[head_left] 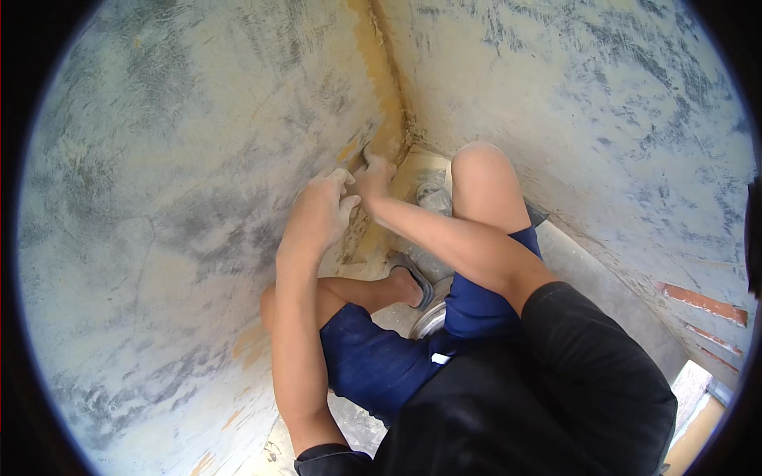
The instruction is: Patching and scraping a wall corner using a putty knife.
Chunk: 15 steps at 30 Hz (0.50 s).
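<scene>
My right hand (375, 181) is closed beside the wall corner, its fingers round a thin, flat, dark-edged tool (361, 161) that meets the left wall (182, 174). Most of this tool is hidden, so its exact kind does not show. Just left of it, my left hand (319, 210) hovers close to the same wall, dusted pale. Its fingers are bent, with the thumb apart from them, and nothing shows between them. A rough yellow-brown strip (387, 95) runs down the corner above both hands.
The right wall (556, 87) closes in beside my raised knee. Below my hands a grey slipper (425, 287) is on my foot. A clear, crumpled-looking object (433, 198) lies at the corner's foot. Under me shows a round metallic rim (431, 319). Reddish exposed patches (705, 304) mark the wall at right.
</scene>
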Motion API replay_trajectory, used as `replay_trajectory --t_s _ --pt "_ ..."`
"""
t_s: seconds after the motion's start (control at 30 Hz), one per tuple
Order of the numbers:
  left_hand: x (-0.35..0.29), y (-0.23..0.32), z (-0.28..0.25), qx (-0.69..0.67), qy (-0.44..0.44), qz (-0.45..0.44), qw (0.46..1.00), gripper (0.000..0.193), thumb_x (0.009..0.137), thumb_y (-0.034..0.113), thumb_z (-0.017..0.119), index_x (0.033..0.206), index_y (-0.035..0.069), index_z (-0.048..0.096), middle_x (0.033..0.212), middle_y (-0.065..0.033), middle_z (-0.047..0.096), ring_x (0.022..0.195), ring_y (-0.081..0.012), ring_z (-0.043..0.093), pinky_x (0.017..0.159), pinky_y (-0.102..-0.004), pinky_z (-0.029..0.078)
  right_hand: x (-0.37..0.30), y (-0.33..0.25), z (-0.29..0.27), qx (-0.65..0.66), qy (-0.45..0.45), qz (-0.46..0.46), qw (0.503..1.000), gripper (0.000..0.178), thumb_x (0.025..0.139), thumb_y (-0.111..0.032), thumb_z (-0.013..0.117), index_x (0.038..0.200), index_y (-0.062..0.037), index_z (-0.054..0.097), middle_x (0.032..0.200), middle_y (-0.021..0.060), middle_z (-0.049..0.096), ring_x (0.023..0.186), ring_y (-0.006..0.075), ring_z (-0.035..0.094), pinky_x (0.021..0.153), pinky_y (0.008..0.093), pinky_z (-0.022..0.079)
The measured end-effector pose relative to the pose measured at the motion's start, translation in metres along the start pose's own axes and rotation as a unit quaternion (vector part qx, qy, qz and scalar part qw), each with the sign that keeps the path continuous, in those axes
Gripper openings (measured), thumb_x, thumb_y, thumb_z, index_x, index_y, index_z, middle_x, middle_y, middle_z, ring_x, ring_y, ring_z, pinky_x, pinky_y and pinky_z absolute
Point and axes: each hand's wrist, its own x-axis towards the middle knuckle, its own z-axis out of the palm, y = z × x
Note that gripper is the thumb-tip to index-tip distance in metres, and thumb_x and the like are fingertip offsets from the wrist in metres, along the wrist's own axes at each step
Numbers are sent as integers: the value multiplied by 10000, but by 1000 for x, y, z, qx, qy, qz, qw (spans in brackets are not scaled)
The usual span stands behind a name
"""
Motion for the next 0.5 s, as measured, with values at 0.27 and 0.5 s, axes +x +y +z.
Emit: replay_trajectory --t_s 0.27,0.5 --pt "2 -1 -1 -2 5 1 1000 296 868 89 743 1130 -22 661 968 -187 672 882 -346 653 810 -436 519 10 -13 -6 102 39 29 994 393 836 29 515 1190 77 677 1134 313 676 1116 455 627 989 453 473" --pt "0 -4 0 -5 2 -3 1000 281 864 84 743 1112 -23 664 954 -185 673 873 -344 650 804 -439 514 16 -19 -7 95 45 47 993 451 831 20 538 1258 83 671 1203 315 681 1196 435 631 1041 428 471"
